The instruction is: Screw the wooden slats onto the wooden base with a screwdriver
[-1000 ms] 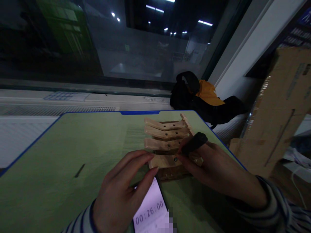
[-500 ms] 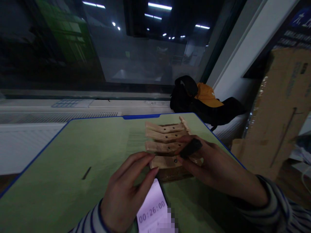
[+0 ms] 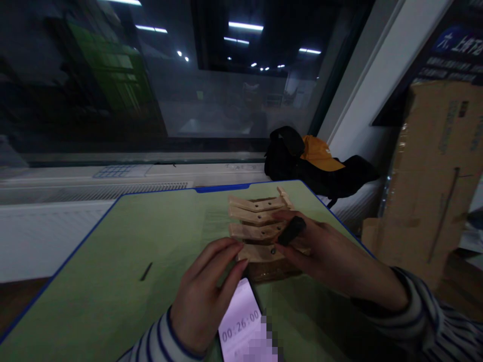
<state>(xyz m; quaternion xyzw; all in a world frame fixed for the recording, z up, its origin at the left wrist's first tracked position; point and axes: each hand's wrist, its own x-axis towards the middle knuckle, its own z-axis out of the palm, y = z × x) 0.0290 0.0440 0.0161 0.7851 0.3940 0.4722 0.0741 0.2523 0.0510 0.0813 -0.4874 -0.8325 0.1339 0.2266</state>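
Observation:
Several bent pale wooden pieces, with dark round holes in them, lie side by side on a brown base. My left hand pinches the left end of the nearest wooden piece between thumb and fingertips. In my right hand is a short black pen-like stick, slanted over the right part of the same row. Its lower end is hidden by my fingers, close to a hole in the nearest piece. Below the pieces a lit phone shows 00:26:00.
A thin dark strip lies on the left of the green, blue-edged table. Past the far right corner sit a black bag and an orange cap. A tall cardboard box stands at the right; a window is behind.
The whole view has shifted slightly. Both hands keep the same hold, the left on the nearest wooden piece and the right on the black stick, with little visible movement against the wood.

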